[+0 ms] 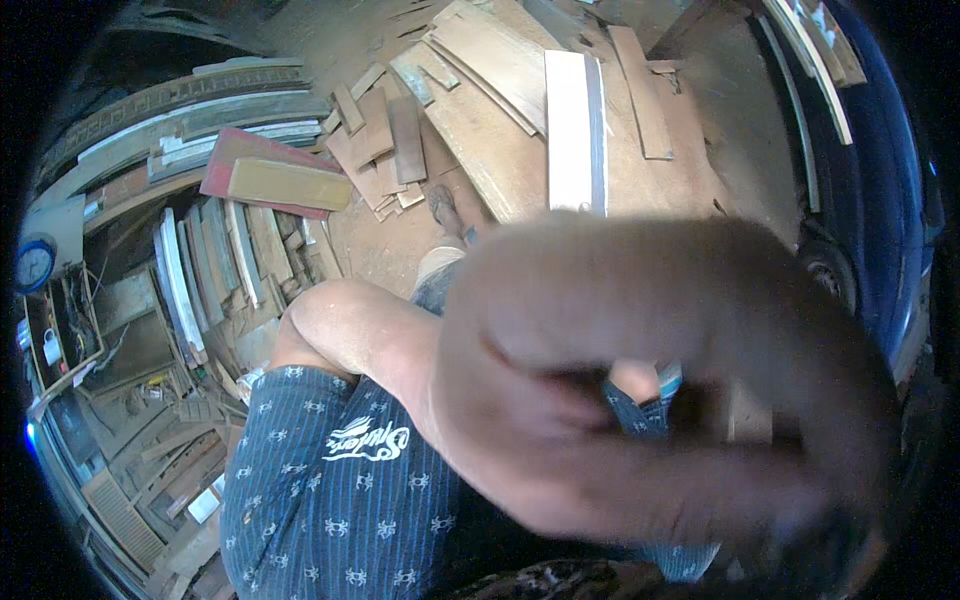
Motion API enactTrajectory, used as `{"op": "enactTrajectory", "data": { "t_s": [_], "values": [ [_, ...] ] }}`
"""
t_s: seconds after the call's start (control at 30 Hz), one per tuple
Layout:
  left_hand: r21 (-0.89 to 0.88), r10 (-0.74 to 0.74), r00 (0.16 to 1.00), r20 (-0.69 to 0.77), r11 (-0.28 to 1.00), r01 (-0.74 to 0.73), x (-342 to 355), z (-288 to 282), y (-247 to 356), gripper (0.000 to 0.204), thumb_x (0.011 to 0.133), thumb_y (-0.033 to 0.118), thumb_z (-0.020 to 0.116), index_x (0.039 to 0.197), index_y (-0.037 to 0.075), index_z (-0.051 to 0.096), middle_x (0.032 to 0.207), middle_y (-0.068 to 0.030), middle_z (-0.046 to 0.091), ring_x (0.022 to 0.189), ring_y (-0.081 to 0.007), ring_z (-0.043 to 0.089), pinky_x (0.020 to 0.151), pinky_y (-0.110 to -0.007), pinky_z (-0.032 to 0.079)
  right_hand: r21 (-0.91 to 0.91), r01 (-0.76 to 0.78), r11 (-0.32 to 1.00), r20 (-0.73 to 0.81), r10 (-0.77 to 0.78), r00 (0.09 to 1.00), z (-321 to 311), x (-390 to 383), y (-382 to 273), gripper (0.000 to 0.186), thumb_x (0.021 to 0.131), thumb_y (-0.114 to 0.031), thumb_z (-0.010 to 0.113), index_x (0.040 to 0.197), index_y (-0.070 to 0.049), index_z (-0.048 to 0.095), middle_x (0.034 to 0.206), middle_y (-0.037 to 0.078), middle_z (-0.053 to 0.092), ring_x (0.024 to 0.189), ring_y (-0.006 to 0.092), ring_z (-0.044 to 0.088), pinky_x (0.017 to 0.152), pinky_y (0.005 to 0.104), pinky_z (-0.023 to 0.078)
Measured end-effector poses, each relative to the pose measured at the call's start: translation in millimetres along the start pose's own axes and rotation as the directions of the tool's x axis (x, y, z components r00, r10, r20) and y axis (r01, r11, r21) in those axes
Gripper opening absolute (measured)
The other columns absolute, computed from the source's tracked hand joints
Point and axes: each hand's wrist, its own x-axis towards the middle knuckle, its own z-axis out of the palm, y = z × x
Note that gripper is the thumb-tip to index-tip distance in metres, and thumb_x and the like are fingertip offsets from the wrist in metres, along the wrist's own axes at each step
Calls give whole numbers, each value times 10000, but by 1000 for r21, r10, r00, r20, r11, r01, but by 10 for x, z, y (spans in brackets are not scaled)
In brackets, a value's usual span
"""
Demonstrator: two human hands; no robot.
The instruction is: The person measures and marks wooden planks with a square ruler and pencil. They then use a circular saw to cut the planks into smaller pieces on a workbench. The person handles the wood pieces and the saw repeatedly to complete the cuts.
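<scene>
My left hand [640,290] fills the right centre, very close to the camera and blurred. Its fingers curl round in a loop, tips toward the lower right, where I cannot make out what they touch. My left forearm [370,350] reaches up to it from the left. Below is a dark blue striped garment [320,500] with small pale motifs and white lettering. Through the loop of fingers shows a patch of skin and patterned cloth. My foot [445,210] is on the dusty floor beyond. My right hand is not in view.
Loose boards [470,60] and a long white board [570,130] lie ahead. Stacked planks [190,280] and red and yellow panels [285,175] are at left, with a round blue clock [35,262]. A dark blue car [885,170] stands at right, beside leaning strips [810,70].
</scene>
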Motion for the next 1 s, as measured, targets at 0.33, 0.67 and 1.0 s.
{"op": "enactTrajectory", "data": {
  "t_s": [0.33,0.67,1.0],
  "values": [
    [269,-446,712,-542,710,650,-978,-748,-1132,506,951,184,718,1366,-36,531,1116,-140,695,1068,-198,660,935,-330,536,40,56,998,227,-64,972,237,16,-226,548,976,-415,657,1098,118,689,943,174,739,851,222,703,767,369,542],
    [-261,-667,80,-741,395,881,-2794,-1691,-2295,457,1043,363,578,1255,-38,629,997,-115,712,785,-175,669,600,-337,546,237,17,971,576,-155,803,1327,27,-832,431,1067,-271,545,1252,116,592,1097,161,705,934,207,685,837,352,553],
    [-104,-366,118,-923,534,839,-3683,-2179,-1738,591,881,451,797,1206,-28,678,1071,-118,726,909,-207,693,837,-360,569,-7,-21,1000,734,19,679,1264,-157,-783,404,1030,-281,602,1294,26,604,996,125,691,745,156,638,702,312,559]
  ]
}}
